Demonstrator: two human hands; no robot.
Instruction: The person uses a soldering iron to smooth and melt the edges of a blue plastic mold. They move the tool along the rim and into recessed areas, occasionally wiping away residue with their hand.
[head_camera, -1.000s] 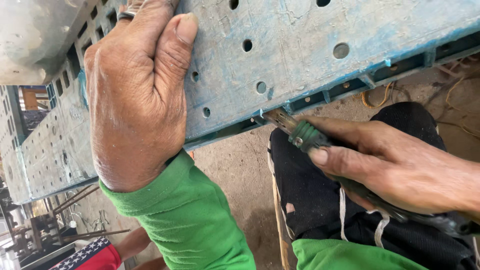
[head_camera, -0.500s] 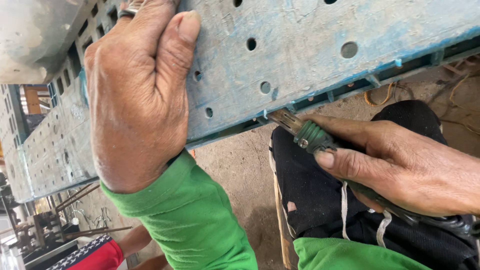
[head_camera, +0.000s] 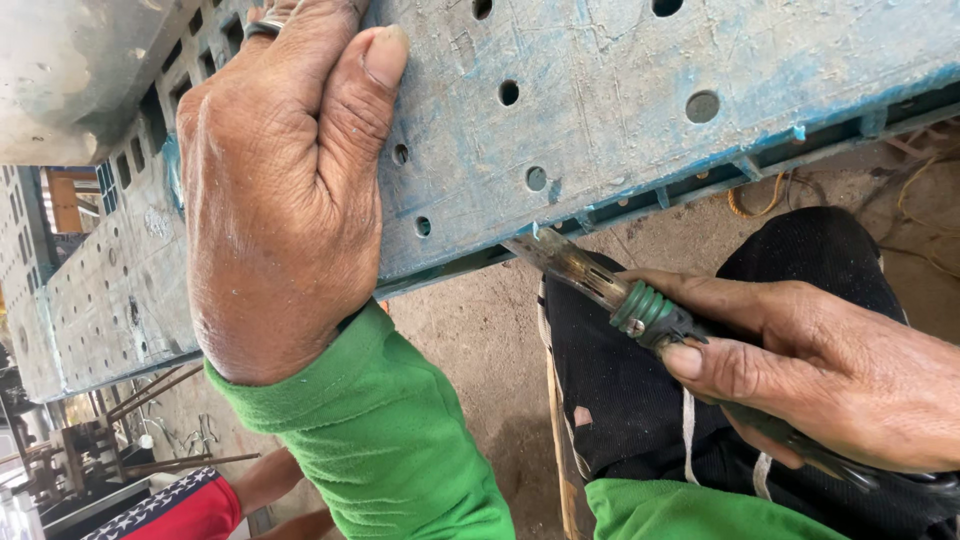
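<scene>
A: Left hand (head_camera: 285, 190)?
B: Lying flat on the blue panel (head_camera: 620, 110), fingers curling over its top edge, bracing it (ring on one finger).
A: Right hand (head_camera: 830, 385)?
B: Closing tight around a green-handled knife (head_camera: 650, 310); the blade tip is touching the panel's lower edge, above the dirt floor (head_camera: 480, 340).

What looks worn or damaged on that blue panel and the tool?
The blue panel is scratched and faded, its paint worn grey in patches. The knife blade held by the right hand looks stained and dull. The left hand presses flat on the panel. Nothing is spilled.
</scene>
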